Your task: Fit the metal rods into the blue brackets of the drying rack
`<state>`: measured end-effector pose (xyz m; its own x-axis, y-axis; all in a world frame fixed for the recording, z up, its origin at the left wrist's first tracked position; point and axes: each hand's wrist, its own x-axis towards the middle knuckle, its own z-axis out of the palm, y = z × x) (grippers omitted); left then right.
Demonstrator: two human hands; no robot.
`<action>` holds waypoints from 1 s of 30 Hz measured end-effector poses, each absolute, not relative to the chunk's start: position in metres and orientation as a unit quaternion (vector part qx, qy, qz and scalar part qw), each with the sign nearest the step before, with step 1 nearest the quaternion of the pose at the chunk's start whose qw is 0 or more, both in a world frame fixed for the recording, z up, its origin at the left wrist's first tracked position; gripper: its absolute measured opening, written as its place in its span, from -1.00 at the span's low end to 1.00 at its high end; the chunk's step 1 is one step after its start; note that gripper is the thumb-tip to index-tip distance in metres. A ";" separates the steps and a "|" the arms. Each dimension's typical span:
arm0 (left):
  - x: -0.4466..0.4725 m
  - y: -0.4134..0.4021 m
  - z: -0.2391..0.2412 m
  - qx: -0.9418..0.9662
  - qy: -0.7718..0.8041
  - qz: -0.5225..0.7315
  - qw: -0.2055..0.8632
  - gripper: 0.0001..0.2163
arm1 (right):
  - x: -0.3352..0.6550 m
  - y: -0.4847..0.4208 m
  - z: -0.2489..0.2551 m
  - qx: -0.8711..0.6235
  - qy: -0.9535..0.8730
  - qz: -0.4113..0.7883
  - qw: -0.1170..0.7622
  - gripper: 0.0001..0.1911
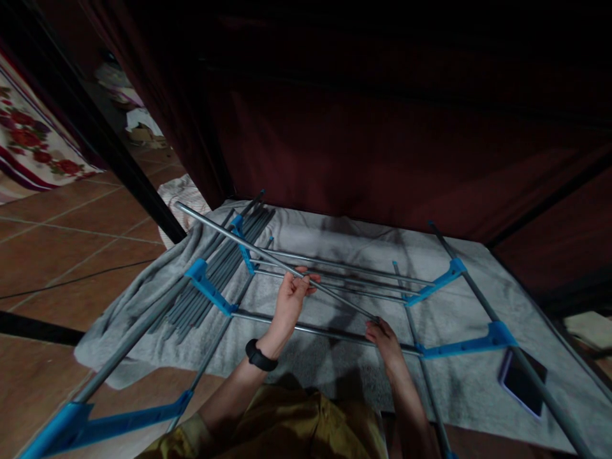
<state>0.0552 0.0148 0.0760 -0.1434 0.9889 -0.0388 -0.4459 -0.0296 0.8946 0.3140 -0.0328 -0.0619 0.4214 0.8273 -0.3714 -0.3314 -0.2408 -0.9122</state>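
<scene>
A long grey metal rod runs on a slant from upper left to lower right above a grey blanket. My left hand, with a black band on its wrist, pinches the rod near its middle. My right hand grips the rod's lower right end. Under them lies a partly built frame of grey rods joined by blue plastic connectors, with another blue connector on the right side.
A bundle of loose grey rods lies on the blanket at the left. A dark phone rests on the blanket at the right. A dark red fabric wall stands behind. Tiled floor and a floral cloth lie left.
</scene>
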 end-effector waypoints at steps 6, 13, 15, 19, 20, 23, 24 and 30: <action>0.054 0.017 0.069 0.366 0.411 0.619 0.560 -0.58 | 0.290 -0.035 -0.056 -0.629 -0.228 0.496 0.553 -0.45; 0.052 0.020 0.063 0.403 0.420 0.610 0.538 -0.59 | 0.275 -0.046 -0.049 -0.635 -0.252 0.511 0.522 -0.39; 0.053 0.020 0.062 0.414 0.419 0.605 0.536 -0.61 | 0.271 -0.049 -0.047 -0.631 -0.258 0.519 0.515 -0.40; 0.055 0.019 0.057 0.429 0.421 0.599 0.530 -0.63 | 0.258 -0.054 -0.044 -0.615 -0.261 0.541 0.511 -0.44; 0.056 0.019 0.056 0.431 0.419 0.599 0.529 -0.63 | 0.254 -0.055 -0.043 -0.611 -0.256 0.549 0.510 -0.45; 0.058 0.017 0.052 0.438 0.412 0.599 0.530 -0.62 | 0.243 -0.058 -0.039 -0.597 -0.239 0.576 0.504 -0.48; 0.059 0.016 0.050 0.441 0.410 0.596 0.531 -0.62 | 0.240 -0.059 -0.038 -0.590 -0.233 0.587 0.504 -0.48; 0.066 0.008 0.039 0.470 0.416 0.562 0.539 -0.66 | 0.222 -0.063 -0.030 -0.557 -0.212 0.623 0.506 -0.46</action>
